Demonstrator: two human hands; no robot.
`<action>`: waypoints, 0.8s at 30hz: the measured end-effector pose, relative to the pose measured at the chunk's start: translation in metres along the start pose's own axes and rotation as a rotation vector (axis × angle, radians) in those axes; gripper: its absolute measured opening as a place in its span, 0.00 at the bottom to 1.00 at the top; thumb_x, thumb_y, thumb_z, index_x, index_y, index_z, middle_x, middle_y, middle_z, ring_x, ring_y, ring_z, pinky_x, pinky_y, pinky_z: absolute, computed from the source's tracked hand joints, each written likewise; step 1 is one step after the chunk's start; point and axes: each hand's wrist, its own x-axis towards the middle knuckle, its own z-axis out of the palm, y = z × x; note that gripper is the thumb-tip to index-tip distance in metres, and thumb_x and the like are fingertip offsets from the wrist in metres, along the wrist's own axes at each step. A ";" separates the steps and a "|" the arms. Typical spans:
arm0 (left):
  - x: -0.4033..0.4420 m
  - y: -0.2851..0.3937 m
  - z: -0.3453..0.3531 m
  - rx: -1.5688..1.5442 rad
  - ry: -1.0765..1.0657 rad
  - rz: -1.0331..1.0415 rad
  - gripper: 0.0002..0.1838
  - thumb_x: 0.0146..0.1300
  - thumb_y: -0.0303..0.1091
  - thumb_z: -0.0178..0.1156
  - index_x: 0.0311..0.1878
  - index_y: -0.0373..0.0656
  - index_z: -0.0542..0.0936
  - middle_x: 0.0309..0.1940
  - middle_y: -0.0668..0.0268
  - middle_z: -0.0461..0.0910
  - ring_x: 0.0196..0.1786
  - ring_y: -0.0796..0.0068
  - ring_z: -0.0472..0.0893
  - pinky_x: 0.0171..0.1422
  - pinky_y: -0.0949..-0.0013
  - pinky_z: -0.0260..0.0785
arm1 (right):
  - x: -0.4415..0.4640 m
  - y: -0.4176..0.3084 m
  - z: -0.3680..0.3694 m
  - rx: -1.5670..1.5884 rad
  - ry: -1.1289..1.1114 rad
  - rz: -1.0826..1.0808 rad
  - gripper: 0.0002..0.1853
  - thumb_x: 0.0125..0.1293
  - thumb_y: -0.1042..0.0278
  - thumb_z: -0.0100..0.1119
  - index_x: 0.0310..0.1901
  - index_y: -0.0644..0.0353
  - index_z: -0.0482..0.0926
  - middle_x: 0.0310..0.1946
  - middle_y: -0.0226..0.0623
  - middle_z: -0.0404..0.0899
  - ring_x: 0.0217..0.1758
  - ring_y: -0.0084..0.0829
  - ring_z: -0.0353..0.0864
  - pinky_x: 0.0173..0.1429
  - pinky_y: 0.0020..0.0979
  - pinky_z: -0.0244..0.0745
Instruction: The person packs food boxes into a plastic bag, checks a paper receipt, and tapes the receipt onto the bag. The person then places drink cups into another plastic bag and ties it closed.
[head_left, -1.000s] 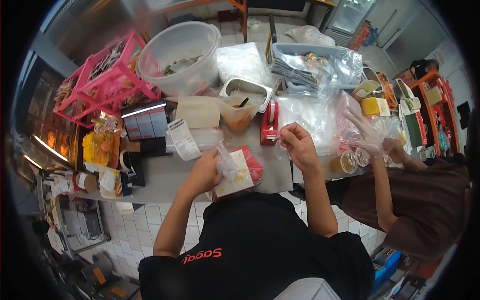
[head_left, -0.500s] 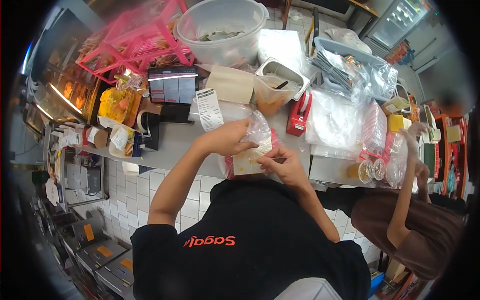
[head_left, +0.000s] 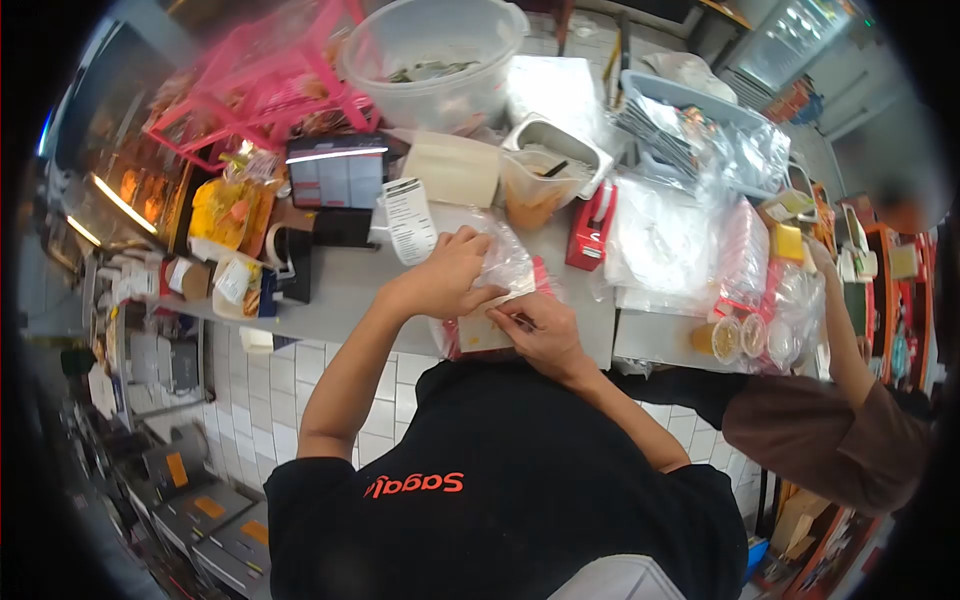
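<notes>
Here — clear bag [head_left: 510, 264], held in left hand [head_left: 452, 274]

Bench [head_left: 330, 285], far edge, left: one pink plastic crate [head_left: 240, 85] is standing beside one clear round tub [head_left: 430, 100]; one tablet [head_left: 340, 178] is showing a lit screen before them. Far edge, right: one blue-grey tray [head_left: 662, 90] is holding silvery packets [head_left: 660, 130]. Near edge, right: one amber-filled cup [head_left: 718, 340] is sitting. Beyond the far edge: one glass-door refrigerator [head_left: 800, 45] is standing.
</notes>
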 end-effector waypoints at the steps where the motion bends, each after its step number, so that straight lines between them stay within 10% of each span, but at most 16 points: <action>1: 0.001 0.002 -0.001 -0.004 -0.010 0.035 0.25 0.59 0.44 0.66 0.42 0.25 0.80 0.53 0.46 0.73 0.61 0.48 0.67 0.65 0.52 0.58 | -0.002 0.004 0.003 -0.023 0.016 -0.064 0.07 0.59 0.70 0.72 0.33 0.63 0.84 0.27 0.37 0.83 0.28 0.31 0.82 0.34 0.31 0.76; 9: 0.001 0.035 -0.001 0.156 0.124 -0.057 0.17 0.52 0.36 0.68 0.40 0.32 0.80 0.47 0.50 0.74 0.53 0.48 0.70 0.58 0.52 0.63 | -0.001 -0.009 -0.006 0.148 -0.006 0.436 0.12 0.64 0.62 0.64 0.35 0.65 0.81 0.30 0.47 0.83 0.33 0.40 0.85 0.38 0.35 0.77; 16: -0.015 0.061 0.019 -0.096 0.290 -0.421 0.12 0.58 0.37 0.65 0.33 0.36 0.81 0.22 0.52 0.80 0.27 0.49 0.82 0.33 0.53 0.71 | 0.001 -0.013 -0.010 0.543 -0.150 0.879 0.12 0.72 0.62 0.58 0.41 0.65 0.80 0.29 0.37 0.83 0.22 0.21 0.76 0.26 0.25 0.71; 24: -0.032 0.071 0.042 -0.134 0.484 -0.488 0.10 0.57 0.32 0.65 0.34 0.33 0.82 0.27 0.52 0.83 0.27 0.56 0.83 0.33 0.59 0.71 | -0.004 -0.019 0.001 1.051 -0.033 1.177 0.11 0.74 0.65 0.51 0.36 0.61 0.78 0.31 0.36 0.81 0.17 0.19 0.67 0.21 0.25 0.66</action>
